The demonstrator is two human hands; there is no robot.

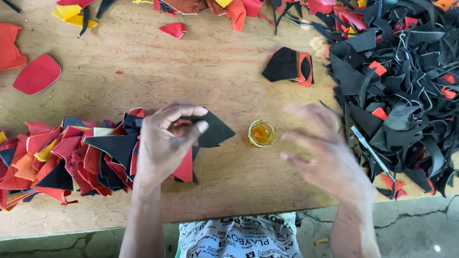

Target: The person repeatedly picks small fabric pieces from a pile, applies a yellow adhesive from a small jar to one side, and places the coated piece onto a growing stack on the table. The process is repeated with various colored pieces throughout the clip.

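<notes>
My left hand (165,141) rests on the right end of a heap of red, black and orange leather pieces (71,157), its fingers pinching a black triangular piece (215,130) with red under it. My right hand (325,153) hovers blurred over the wooden table (215,67), fingers spread, holding nothing. Between the two hands stands a small glass jar of amber glue (261,133).
A large pile of black and red scraps (401,91) fills the right side, with scissors (373,153) lying at its near edge. A small stack of black and red pieces (289,66) lies mid-table. Loose red pieces (37,74) sit at the far left.
</notes>
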